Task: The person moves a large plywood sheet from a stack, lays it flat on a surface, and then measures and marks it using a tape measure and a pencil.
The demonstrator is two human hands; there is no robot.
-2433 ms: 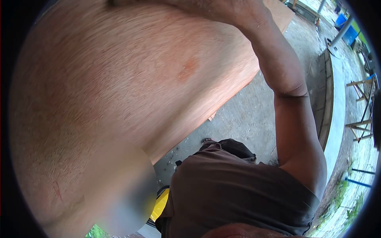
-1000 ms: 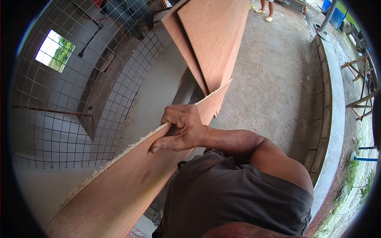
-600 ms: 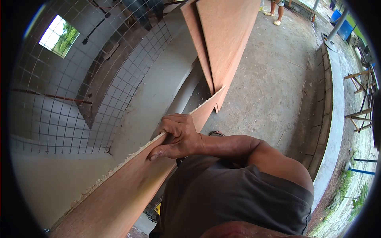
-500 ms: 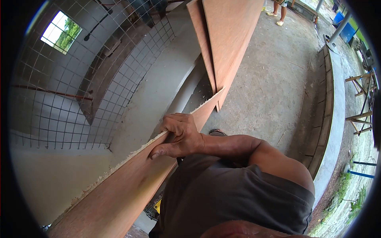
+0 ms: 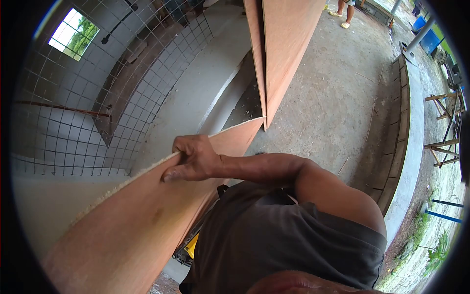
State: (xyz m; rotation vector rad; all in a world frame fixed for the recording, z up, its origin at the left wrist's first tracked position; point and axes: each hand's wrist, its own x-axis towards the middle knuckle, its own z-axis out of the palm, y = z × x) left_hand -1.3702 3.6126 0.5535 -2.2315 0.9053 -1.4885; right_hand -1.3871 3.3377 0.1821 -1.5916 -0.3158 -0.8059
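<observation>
One long, reddish-brown plywood sheet (image 5: 122,225) is gripped by the right hand (image 5: 196,158), fingers (image 5: 183,142) hooked over its frayed edge; its long axis runs from their lower left to upper right. The left hand is out of view.

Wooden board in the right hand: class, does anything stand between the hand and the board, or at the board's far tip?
Nothing visible separates them: the right hand grips the wooden board by its rough edge. At the far tip, two other boards stand in line; whether they touch it, I cannot tell.
</observation>
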